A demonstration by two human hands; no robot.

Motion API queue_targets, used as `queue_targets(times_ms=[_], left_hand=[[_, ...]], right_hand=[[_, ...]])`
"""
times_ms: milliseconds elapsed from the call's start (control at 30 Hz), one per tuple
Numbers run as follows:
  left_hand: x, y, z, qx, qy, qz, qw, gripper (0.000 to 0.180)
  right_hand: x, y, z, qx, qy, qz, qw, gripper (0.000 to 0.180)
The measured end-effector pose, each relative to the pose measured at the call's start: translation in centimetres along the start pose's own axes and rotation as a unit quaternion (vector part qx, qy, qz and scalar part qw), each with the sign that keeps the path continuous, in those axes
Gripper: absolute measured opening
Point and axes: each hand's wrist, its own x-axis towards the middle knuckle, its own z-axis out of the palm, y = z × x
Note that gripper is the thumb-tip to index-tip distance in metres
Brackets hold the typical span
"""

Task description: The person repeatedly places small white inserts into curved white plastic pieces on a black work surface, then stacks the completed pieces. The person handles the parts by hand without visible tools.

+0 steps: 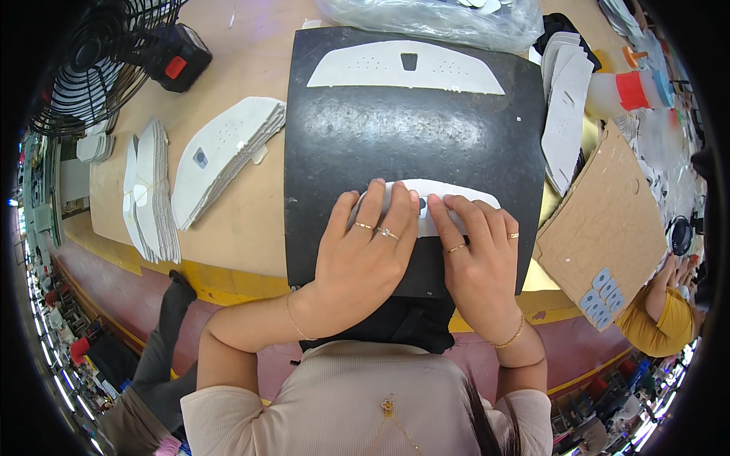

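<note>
A curved white panel (460, 188) with a small grey patch (423, 207) near its middle lies on the near part of a black board (414, 125). My left hand (369, 247) rests on the panel's left half, fingers spread, the tip of one beside the patch. From the other side, my right hand (480, 262) presses its fingertips on the panel, the nearest finger just right of the patch. Both hands lie on top, and neither is wrapped round anything. A second white panel (365, 67), with a dark cut-out and tiny holes, lies flat at the board's far end.
At left are a stack of white panels (228, 148), bundled white pieces (156, 190) and a black fan (95, 57). To the right, more panels (566, 114) stand beside a brown cardboard sheet (604, 220) bearing several grey patches (603, 296). A plastic bag (433, 19) lies behind the board.
</note>
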Motion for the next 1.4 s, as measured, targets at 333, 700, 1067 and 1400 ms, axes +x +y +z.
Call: queue_targets(times_ms=[333, 700, 1067, 1400], left_hand=[[0.5, -3.2, -0.2, -0.240, -0.012, -0.039, 0.970, 0.035], [0.9, -2.8, -0.2, -0.251, 0.004, -0.177, 0.952, 0.022], [-4.4, -13.1, -4.9, -0.418, 0.126, -0.370, 0.820, 0.013], [-7.2, -19.4, -4.6, -0.324, 0.144, -0.452, 0.819, 0.019]], right_hand=[[-0.6, -0.6, 0.2, 0.051, 0.000, 0.008, 0.999, 0.047], [-2.3, 1.2, -0.8, 0.167, 0.047, 0.028, 0.984, 0.044], [-16.7, 13.9, -6.6, -0.164, 0.161, 0.425, 0.876, 0.032], [-20.3, 15.2, -6.0, -0.224, 0.123, 0.422, 0.870, 0.036]])
